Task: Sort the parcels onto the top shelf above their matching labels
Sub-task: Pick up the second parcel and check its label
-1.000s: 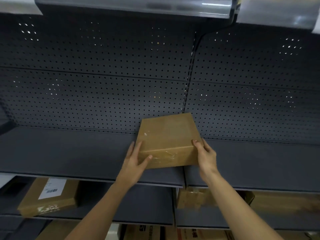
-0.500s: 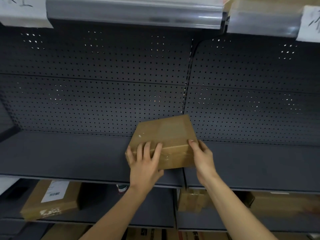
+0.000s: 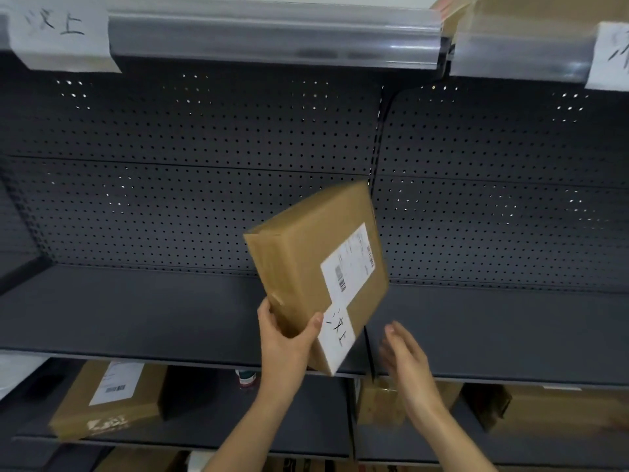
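Note:
A brown cardboard parcel (image 3: pixel 306 260) is tilted up above the middle shelf (image 3: pixel 136 311), showing a white shipping label and a handwritten white tag near its lower corner. My left hand (image 3: pixel 289 338) grips the parcel's lower corner. My right hand (image 3: pixel 405 352) hovers just right of it, fingers apart, touching nothing. The top shelf's front rail (image 3: pixel 272 39) runs across the top, with a handwritten paper label (image 3: pixel 61 32) at the left and another paper label (image 3: pixel 612 56) at the right edge. A parcel (image 3: pixel 510 11) sits on the top shelf at the right.
The dark perforated back panel (image 3: pixel 204 137) stands behind the middle shelf. On the lower shelf lie a labelled brown box (image 3: pixel 109 400) at the left, a small taped box (image 3: pixel 377 403) in the middle, and more cardboard (image 3: pixel 561 413) at the right.
The parcel has been lifted off the middle shelf and turned over, its labelled face now showing. My right hand has let go of it and drawn back; my left hand holds it alone.

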{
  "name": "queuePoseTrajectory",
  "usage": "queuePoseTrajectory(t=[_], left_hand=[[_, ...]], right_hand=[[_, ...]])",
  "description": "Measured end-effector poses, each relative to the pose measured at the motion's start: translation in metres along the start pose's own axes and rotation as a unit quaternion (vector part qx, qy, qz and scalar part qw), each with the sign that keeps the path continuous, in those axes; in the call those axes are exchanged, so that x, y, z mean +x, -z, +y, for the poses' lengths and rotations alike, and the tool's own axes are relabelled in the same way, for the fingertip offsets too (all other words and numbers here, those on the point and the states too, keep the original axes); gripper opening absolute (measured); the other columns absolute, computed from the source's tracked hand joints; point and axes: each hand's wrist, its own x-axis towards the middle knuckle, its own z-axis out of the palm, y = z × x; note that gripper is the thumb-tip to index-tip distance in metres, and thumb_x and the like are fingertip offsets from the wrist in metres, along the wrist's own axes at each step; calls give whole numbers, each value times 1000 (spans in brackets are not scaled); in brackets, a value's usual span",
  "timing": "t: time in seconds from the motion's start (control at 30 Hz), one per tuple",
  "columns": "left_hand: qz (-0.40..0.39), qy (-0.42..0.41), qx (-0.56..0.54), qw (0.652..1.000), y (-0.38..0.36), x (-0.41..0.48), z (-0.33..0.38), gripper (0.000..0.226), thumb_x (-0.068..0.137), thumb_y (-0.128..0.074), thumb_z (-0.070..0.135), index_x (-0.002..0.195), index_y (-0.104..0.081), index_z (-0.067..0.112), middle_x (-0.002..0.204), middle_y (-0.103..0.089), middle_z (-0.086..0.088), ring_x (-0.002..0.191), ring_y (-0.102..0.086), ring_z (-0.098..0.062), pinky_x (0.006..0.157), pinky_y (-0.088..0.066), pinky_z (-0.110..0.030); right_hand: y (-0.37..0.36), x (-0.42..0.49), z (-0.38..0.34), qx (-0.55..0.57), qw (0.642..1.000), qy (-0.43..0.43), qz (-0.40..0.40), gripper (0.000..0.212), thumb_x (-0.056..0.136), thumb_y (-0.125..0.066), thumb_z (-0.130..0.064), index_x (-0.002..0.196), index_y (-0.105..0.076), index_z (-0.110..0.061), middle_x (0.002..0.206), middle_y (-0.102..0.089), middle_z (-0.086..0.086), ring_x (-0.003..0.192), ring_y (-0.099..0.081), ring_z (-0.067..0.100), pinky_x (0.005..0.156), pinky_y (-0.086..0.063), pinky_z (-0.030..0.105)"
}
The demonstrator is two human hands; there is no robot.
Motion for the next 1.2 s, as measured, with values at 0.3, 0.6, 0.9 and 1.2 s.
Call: queuePoseTrajectory(t=[0.3,0.6,0.9,1.2], left_hand=[[-60,142,-237,959,-20,-10,-18,74,68,-78,44,131,-42,33,133,-62,-3,118,-64,-27,88,-54,-64],[-103,128,-204,965,-12,-5,-23,84,66,-79,41,138,-36,34,133,-63,-3,121,-62,-20,105,-47,-51],[-32,-1,-13,999,35,31,-8,90,88,-70,30,156,-13,27,155,-35,6,138,-39,-8,118,-31,-35],[-70,-80,38,994,51,36,-4,46,99,-51,3,143,-47,15,126,-64,11,111,-61,5,88,-47,-8]], right_hand=[[-21,-5,9,144,984,-26,-99,36,105,-46,-38,141,-53,-35,131,-73,-5,126,-64,20,92,-55,39],[-13,-6,-2,163,984,34,-67,41,103,-50,-27,143,-53,-29,128,-75,0,122,-67,21,88,-54,36],[20,19,-22,55,995,72,-36,53,103,-55,-28,154,-43,-34,139,-68,-5,130,-62,17,117,-39,54],[15,18,-39,-10,995,80,-55,51,102,-55,-31,152,-46,-37,137,-69,-11,130,-62,13,118,-40,50]])
